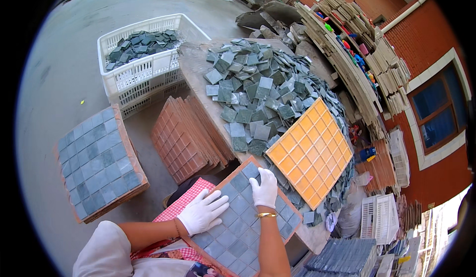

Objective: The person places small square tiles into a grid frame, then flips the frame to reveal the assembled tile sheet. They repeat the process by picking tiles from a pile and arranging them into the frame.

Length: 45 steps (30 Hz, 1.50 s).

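A tray (290, 200) with a reddish-brown rim, filled with rows of grey-green square stone tiles, lies tilted in front of me. My left hand (204, 211), in a white glove, rests flat on the tiles near the tray's left edge, fingers spread. Near the far end, my right hand (264, 187), also gloved, touches the tiles with its thumb apart from its bent fingers. Just beyond it, a yellow gridded tray (311, 153) with bare square pockets lies against a large heap of loose tiles (258, 91) on the worktable (198, 68).
At left sits a stack of tile-filled trays (99, 163). Beside the worktable stand several brown gridded trays (181, 140). Behind them, a white plastic crate (144, 71) holds more tiles. Stone slabs (342, 54) lean at right; stacked dark tiles (342, 257) are at lower right.
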Available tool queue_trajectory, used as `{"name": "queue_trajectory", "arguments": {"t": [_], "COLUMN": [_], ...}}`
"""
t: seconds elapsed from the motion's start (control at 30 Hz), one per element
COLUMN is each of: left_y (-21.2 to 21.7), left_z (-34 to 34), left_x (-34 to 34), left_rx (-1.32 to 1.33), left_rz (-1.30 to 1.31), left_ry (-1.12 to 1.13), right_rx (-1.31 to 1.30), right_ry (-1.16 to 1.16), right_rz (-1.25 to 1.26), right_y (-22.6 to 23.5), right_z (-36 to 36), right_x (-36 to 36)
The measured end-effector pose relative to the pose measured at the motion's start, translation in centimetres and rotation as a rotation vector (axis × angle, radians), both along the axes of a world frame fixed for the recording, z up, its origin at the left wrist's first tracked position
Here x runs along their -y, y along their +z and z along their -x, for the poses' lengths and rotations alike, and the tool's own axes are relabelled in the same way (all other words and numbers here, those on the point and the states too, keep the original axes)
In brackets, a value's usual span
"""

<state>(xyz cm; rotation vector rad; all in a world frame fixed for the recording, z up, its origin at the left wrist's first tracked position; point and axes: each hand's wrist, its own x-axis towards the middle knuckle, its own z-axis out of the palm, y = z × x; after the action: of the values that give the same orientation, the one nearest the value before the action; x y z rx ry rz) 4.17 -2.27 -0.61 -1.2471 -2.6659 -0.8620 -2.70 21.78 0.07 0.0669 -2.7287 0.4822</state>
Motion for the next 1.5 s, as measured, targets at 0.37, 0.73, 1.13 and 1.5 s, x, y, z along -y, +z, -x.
{"name": "queue_trajectory", "arguments": {"t": [0.37,0.73,1.13,1.5], "left_y": [-0.1,-0.2,-0.4,-0.2], "left_z": [0.0,0.3,0.2,0.2], "left_x": [0.1,0.0,0.0,0.0], "left_rx": [0.037,0.034,0.033,0.041], "left_rz": [-0.005,-0.037,-0.007,-0.011], "left_ry": [0.006,0.01,0.009,0.009], "right_rx": [0.213,0.425,0.217,0.192], "right_ry": [-0.036,0.002,-0.144,-0.092], "right_rz": [-0.047,0.383,0.033,0.107], "right_y": [1.1,3.6,1.9,0.8], "right_z": [1.6,3.6,0.7,0.7], "right_x": [0.7,-0.4,0.3,1.9]}}
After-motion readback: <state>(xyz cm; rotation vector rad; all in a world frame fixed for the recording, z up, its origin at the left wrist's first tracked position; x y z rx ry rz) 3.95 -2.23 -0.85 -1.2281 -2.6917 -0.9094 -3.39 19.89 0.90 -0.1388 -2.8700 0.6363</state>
